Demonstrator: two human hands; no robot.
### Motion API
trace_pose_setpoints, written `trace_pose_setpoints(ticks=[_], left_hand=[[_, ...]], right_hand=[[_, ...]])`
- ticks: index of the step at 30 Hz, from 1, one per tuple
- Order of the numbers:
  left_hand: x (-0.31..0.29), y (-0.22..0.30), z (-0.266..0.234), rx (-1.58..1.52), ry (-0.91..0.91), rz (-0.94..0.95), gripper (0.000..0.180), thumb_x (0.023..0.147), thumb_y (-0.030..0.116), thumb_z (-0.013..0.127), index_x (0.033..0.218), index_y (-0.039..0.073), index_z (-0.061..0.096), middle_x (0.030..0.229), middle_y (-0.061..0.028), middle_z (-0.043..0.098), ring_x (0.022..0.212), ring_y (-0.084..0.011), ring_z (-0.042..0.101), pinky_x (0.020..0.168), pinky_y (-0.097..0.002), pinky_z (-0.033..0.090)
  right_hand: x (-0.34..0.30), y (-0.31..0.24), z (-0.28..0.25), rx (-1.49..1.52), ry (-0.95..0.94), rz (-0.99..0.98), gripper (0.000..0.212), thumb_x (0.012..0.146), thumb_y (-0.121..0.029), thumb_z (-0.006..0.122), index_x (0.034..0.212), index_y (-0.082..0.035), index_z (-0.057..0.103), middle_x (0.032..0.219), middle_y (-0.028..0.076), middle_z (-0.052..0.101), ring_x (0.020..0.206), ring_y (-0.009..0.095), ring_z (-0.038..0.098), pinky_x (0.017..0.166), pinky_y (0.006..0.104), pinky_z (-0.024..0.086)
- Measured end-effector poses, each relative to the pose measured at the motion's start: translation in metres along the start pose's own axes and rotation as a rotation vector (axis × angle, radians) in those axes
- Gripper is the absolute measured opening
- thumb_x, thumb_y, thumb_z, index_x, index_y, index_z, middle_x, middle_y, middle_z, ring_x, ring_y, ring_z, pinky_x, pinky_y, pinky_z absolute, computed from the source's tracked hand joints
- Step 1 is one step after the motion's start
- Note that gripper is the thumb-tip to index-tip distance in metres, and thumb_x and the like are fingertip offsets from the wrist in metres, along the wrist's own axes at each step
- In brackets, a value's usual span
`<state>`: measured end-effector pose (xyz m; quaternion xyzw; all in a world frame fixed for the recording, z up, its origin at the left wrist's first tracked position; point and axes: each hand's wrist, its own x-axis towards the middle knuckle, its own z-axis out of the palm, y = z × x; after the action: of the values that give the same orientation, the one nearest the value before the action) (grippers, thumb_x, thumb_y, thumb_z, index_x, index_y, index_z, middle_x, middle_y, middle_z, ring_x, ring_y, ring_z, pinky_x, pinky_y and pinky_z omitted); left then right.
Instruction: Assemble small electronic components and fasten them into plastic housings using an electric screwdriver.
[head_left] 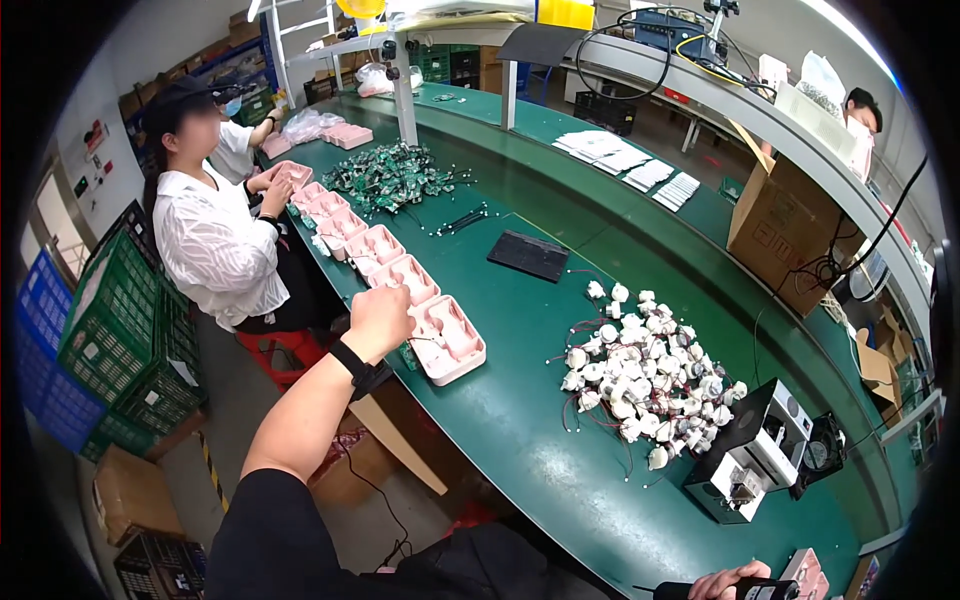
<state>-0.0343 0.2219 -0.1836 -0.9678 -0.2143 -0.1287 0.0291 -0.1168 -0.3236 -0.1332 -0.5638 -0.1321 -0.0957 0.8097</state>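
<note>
My left hand [380, 322] reaches out to the row of pink plastic housings along the near table edge. Its fingers are curled over the near end of the row, and what they grip is hidden. Just beside it lies the nearest pink housing [470, 366], open side up, with moulded hollows. A bit of green circuit board [407, 356] shows next to my wrist. At the lower right edge, my right hand [728, 582] is wrapped round a black electric screwdriver [676, 592] with a thin bit pointing left. Another pink housing [806, 572] sits beyond that hand.
White motor-like parts with wires [645, 375] are heaped mid-table. A screw feeder [752, 455] stands to their right. Farther off are a black tray [528, 256] and piled green circuit boards [390, 178]. A co-worker [215, 220] sits at left, holding a pink housing.
</note>
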Motion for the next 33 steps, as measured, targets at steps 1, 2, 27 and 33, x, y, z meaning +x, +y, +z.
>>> trace_pose_setpoints(ticks=[1,2,27,33], left_hand=[[0.001,-0.002,-0.002,-0.016,-0.005,0.002,0.022,0.075,0.025,0.074,0.087,0.007,0.069,0.084,-0.0119,0.072,0.081,-0.0304,0.071,0.071,-0.0426,0.055],[0.003,-0.004,-0.004,-0.032,-0.011,0.005,0.024,0.075,0.028,0.074,0.087,0.007,0.070,0.084,-0.0120,0.073,0.081,-0.0307,0.071,0.071,-0.0426,0.055],[0.048,-0.075,0.027,-0.160,-0.133,0.045,0.055,0.083,0.041,0.070,0.119,0.000,0.064,0.102,-0.0233,0.071,0.099,-0.0389,0.068,0.090,-0.0455,0.052],[0.014,-0.022,0.012,-0.269,-0.166,0.134,0.037,0.083,0.028,0.073,0.108,0.001,0.067,0.096,-0.0171,0.073,0.092,-0.0338,0.070,0.084,-0.0432,0.054]], right_hand=[[0.000,0.000,-0.002,-0.003,0.000,0.004,0.027,0.091,-0.008,0.069,0.114,-0.008,0.055,0.078,0.007,0.056,0.059,0.017,0.049,0.058,0.0317,0.046],[0.000,0.000,-0.004,0.004,0.000,0.002,0.027,0.091,-0.008,0.069,0.114,-0.008,0.055,0.078,0.007,0.056,0.059,0.017,0.049,0.058,0.0317,0.046],[-0.004,0.061,0.076,0.183,0.080,-0.283,0.038,0.091,-0.027,0.072,0.113,-0.007,0.047,0.073,0.004,0.052,0.054,0.014,0.050,0.052,0.0278,0.044],[0.008,0.091,0.106,0.251,0.054,-0.275,0.039,0.088,-0.021,0.074,0.110,-0.008,0.045,0.073,0.004,0.054,0.053,0.015,0.050,0.052,0.0305,0.045]])
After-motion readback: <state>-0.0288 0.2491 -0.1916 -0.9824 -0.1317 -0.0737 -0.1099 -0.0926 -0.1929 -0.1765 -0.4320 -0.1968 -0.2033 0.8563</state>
